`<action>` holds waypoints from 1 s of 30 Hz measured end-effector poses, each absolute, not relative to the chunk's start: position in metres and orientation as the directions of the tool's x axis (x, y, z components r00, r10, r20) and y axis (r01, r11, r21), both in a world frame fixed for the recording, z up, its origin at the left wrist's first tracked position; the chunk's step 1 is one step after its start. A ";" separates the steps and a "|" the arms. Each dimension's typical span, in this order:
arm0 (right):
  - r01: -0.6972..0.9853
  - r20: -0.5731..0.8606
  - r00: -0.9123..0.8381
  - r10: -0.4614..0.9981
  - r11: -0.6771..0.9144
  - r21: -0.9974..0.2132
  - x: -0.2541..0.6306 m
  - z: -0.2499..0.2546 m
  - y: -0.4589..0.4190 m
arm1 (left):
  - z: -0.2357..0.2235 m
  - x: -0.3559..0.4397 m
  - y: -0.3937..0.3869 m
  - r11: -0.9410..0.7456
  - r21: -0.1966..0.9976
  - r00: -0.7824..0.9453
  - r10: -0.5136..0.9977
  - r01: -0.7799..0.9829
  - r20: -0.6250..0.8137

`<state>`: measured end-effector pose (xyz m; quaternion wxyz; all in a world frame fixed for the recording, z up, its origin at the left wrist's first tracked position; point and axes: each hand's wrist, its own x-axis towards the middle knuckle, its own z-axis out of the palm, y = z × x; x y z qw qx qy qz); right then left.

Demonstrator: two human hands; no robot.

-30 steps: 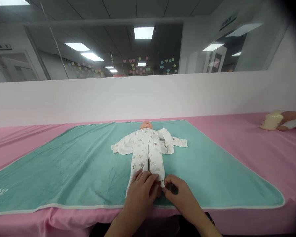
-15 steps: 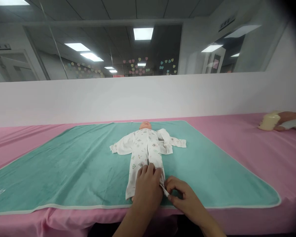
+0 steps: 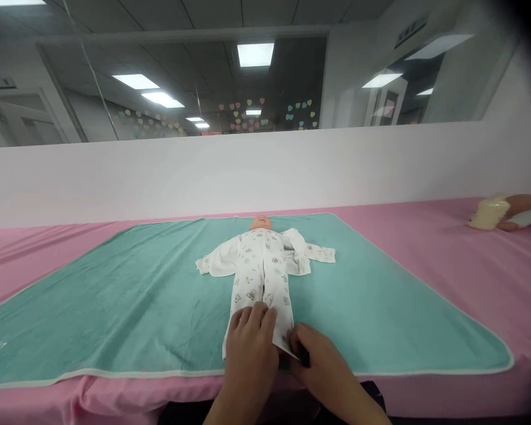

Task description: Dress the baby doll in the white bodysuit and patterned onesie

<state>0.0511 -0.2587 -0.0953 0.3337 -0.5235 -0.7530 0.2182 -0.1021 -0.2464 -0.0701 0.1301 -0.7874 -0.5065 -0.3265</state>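
Note:
A baby doll (image 3: 260, 222) lies on its back with its head at the far end. It wears a white patterned top (image 3: 225, 257), spread out to both sides, and white patterned trousers (image 3: 250, 277). My left hand (image 3: 251, 348) is over the lower trouser legs, its fingers curled onto the cloth at the inner edge of the right-hand leg. The right-hand trouser hem is pinched between the thumb and fingers of my right hand (image 3: 316, 360) and stretched open between both hands. My hands hide the doll's feet.
Under the doll is a green blanket (image 3: 150, 307) with a white edge, on a pink-covered table (image 3: 460, 260). At the far right, a doll's arm or leg (image 3: 524, 203) lies beside a pale yellow bottle (image 3: 489, 213). A white wall (image 3: 181, 177) with a window stands behind.
My left hand has moved slightly left and nearer to me. My right hand has turned inward on the trouser hem, which is now pulled wider and flatter between the hands.

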 end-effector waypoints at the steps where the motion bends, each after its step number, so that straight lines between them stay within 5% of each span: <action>1: 0.658 0.264 -0.214 0.941 0.338 -0.673 0.050 -0.096 -0.258 | -0.070 -0.104 -0.249 -0.445 0.117 0.266 0.705 0.888 0.658; 10: 0.746 0.307 -0.055 0.950 0.243 -0.620 0.047 -0.103 -0.254 | -0.079 -0.113 -0.262 -0.465 0.194 0.249 0.728 0.864 0.639; 18: 0.773 0.501 -0.073 0.862 0.366 -0.518 0.037 -0.122 -0.269 | -0.086 -0.120 -0.264 -0.538 0.275 0.235 0.696 0.797 0.679; 23: 0.663 0.496 0.033 0.868 0.352 -0.661 0.025 -0.118 -0.276 | -0.088 -0.114 -0.266 -0.625 0.227 0.253 0.583 0.747 0.772; 30: 0.295 0.278 0.294 0.914 0.190 -0.937 0.038 -0.099 -0.275 | -0.083 -0.118 -0.266 -0.664 0.219 0.360 0.618 0.715 0.698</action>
